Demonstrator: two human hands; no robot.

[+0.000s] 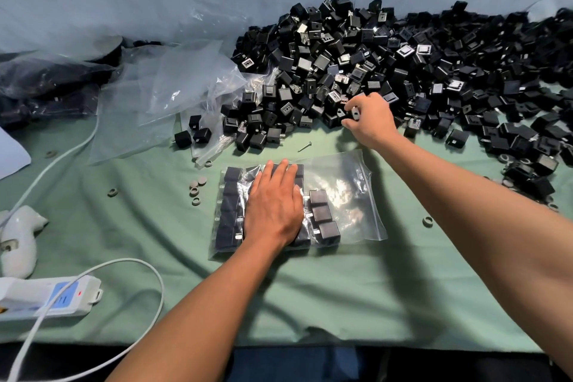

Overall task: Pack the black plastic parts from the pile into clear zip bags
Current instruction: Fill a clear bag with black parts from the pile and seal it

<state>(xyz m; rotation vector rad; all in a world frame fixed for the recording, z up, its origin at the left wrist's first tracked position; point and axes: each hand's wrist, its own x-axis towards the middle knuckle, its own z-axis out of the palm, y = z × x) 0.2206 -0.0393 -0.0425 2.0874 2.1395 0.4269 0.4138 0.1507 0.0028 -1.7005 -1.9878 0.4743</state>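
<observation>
I see my left hand (273,205) lying flat, fingers (280,175) straight and close together, pressing down on a clear plastic zip bag (350,195) that lies on the green cloth-covered desk (356,288). Inside the bag, small black cube-shaped plastic parts (324,220) sit in neat rows: one column along the bag's left side, more under my palm, and three just to the right of it. The right half of the bag holds nothing and its zip edge runs down the right side.

My right hand (370,121) reaches out to the near edge of the big pile of loose black plastic parts (387,65) that spreads across the far and right side of the desk. Its fingers are curled and pinch one black part with a pale face (355,112) at the pile's rim.

To the left of the pile lies a heap of crumpled empty clear bags (167,93). A few small grey rubber rings (196,187) lie scattered on the cloth just left of the bag, and a small metal screw (304,146) lies between the bag and the pile. At the near left sit a white power strip (46,296) with its white cable (130,263) and a white handheld tool (20,239).
</observation>
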